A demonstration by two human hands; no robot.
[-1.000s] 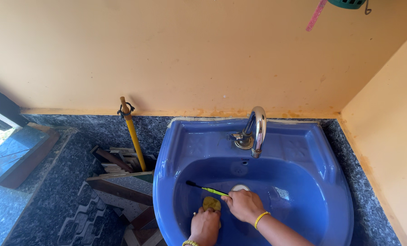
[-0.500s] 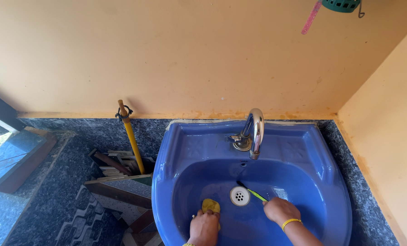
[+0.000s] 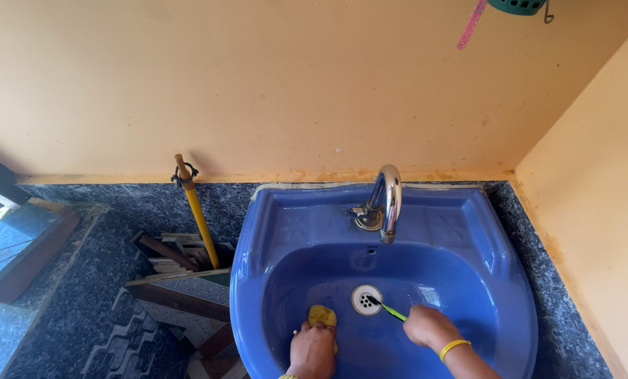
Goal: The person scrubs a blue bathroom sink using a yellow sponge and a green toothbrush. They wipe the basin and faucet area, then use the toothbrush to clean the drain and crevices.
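In the blue sink point(image 3: 258, 231), the right hand point(image 3: 430, 328) pinches a green brush point(image 3: 386, 308), its bristles on the drain point(image 3: 365, 299). Left of the drain, the left hand point(image 3: 312, 349) presses closed fingers on a yellow sponge point(image 3: 321, 315)

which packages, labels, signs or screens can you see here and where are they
None: no package, label, sign or screen shows.
What is there: a blue sink with a chrome tap.
Left hand presses a yellow sponge in the basin.
Right hand holds a green brush with its tip on the drain.
A yellow pole leans at the sink's left.
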